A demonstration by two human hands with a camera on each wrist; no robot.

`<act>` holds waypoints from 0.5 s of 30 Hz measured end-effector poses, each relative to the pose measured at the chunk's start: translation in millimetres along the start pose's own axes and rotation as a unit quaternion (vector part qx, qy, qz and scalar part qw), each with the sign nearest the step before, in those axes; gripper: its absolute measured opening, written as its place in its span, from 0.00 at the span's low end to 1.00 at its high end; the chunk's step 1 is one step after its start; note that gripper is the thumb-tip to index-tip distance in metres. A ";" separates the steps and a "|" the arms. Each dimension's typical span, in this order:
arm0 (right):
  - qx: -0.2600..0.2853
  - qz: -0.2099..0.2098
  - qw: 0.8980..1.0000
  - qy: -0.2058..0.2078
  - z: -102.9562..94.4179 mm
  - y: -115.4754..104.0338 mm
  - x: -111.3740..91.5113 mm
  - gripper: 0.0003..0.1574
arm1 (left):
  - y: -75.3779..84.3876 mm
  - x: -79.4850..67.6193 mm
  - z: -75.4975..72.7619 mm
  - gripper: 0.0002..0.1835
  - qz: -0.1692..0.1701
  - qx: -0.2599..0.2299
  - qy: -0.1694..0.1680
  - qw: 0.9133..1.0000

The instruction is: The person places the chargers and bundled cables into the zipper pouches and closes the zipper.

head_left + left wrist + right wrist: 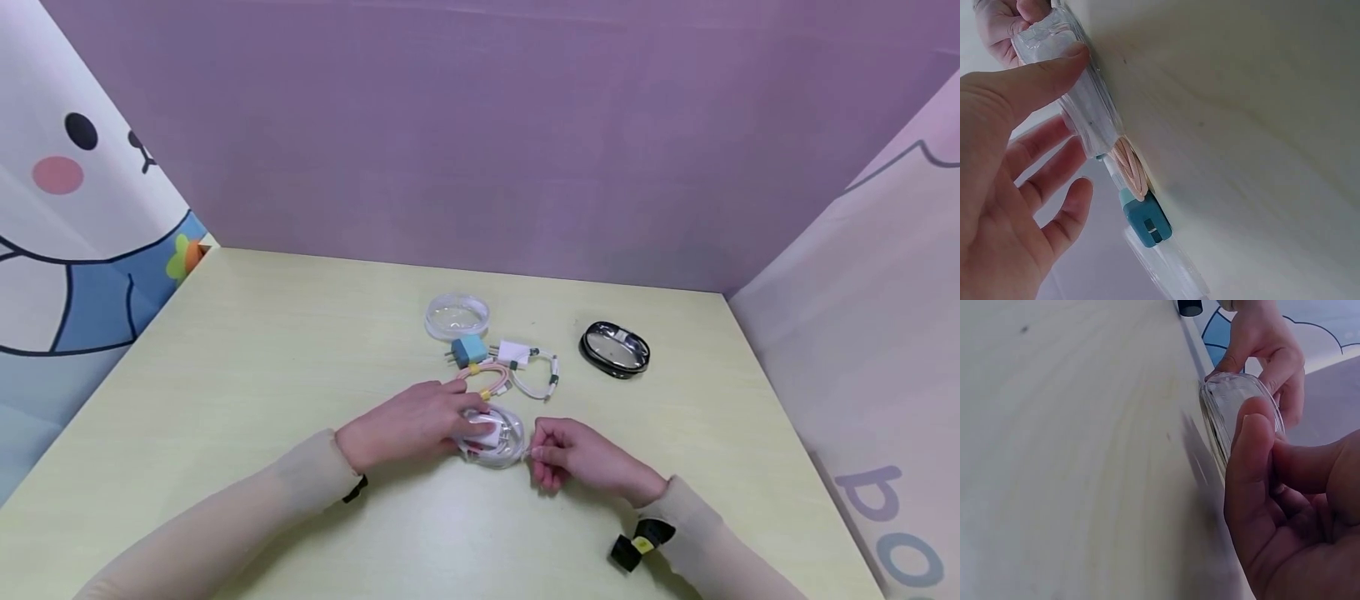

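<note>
Lying between both grips (423, 421) (570, 454) is a clear package (510, 442).

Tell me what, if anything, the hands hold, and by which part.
A clear case: the left hand grips its left side; the right hand apparently pinches its right end.

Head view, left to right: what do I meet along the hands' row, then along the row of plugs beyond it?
Hands' row: left hand → clear round case → right hand. Beyond: teal charger plug → white charger plug → looped white cable → black-rimmed oval case.
</note>
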State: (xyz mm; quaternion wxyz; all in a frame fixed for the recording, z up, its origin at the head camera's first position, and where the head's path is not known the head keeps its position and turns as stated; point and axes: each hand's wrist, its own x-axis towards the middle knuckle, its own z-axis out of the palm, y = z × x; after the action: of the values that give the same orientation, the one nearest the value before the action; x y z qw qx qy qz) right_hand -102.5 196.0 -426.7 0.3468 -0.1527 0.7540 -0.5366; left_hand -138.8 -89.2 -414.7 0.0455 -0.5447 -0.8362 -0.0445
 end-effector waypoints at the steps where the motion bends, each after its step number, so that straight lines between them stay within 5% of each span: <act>1: 0.001 0.001 1.000 -0.002 0.6 0.0 0.1 0.07 | 0.3 0.0 -0.1 0.25 -0.001 -0.001 -0.001 1.000; 15: 0.040 -0.002 0.999 -0.020 8.5 6.0 3.0 0.06 | 3.7 0.5 1.3 0.22 -0.008 -0.015 0.008 1.000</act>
State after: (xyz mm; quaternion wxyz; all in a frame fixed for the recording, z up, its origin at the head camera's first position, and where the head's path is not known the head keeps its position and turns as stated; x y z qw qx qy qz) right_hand -97.9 190.4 -434.8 0.3664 -0.1512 0.7247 -0.5636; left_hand -135.6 -87.1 -415.8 0.0436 -0.5380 -0.8396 -0.0617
